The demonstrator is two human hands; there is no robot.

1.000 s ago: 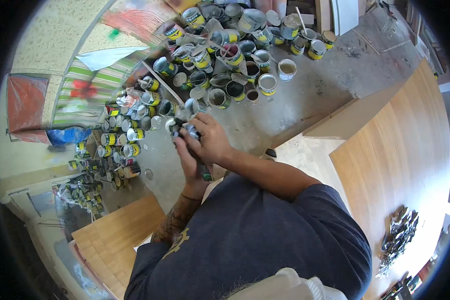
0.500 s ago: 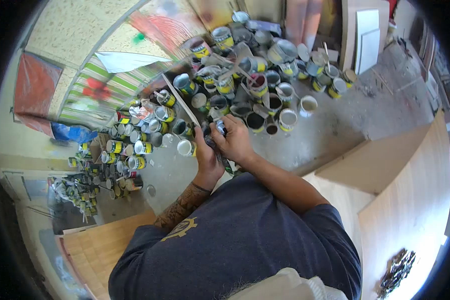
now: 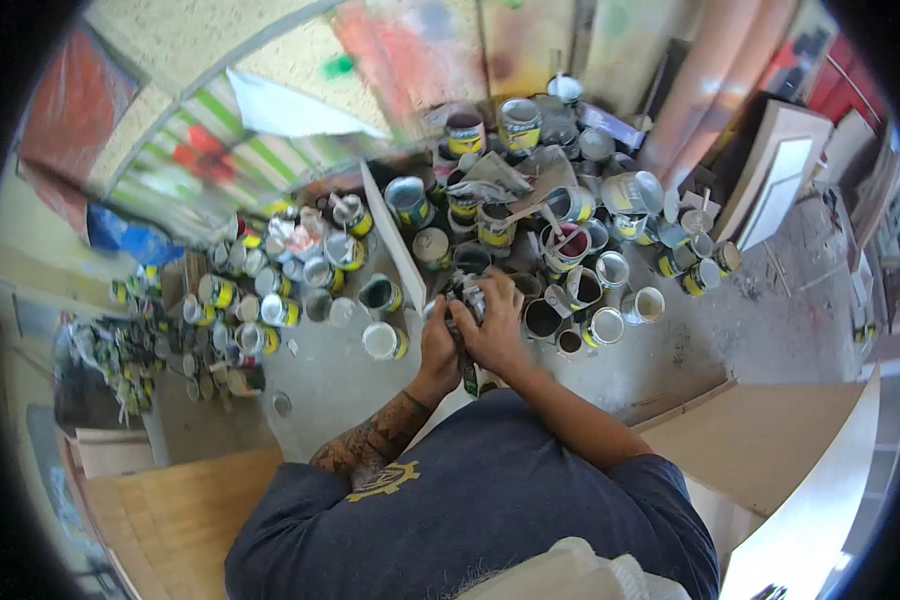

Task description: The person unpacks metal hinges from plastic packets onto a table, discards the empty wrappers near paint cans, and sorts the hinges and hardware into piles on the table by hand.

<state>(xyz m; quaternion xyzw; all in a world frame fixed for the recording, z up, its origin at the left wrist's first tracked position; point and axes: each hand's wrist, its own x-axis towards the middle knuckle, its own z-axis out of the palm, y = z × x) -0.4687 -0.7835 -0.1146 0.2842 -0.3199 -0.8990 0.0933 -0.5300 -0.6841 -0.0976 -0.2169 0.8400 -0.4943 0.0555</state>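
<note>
A dark and silvery metal tool [image 3: 469, 296] is held in front of my chest; its shape is largely hidden by my fingers. A dark stem [image 3: 469, 372] with a bit of green hangs below it. My left hand [image 3: 437, 352] is closed round the tool's left side, with the thumb up. My right hand [image 3: 496, 328] grips it from the right and above, with bent fingers over its top. Behind my hands stand many open paint cans, among them a white-topped can [image 3: 381, 341] to the left and a can of dark paint [image 3: 542, 319] to the right.
An upright white board [image 3: 392, 235] divides the paint cans. More cans [image 3: 217, 292] crowd the floor at the left. Paint-marked striped sheeting [image 3: 210, 155] covers the wall. Wooden panels lie at lower left [image 3: 185, 500] and right [image 3: 760, 430]; others lean at upper right.
The view has shifted, so my hands and the cans appear lower in it. My right-hand fingers now reach farther over the tool's top. Both hands still hold it.
</note>
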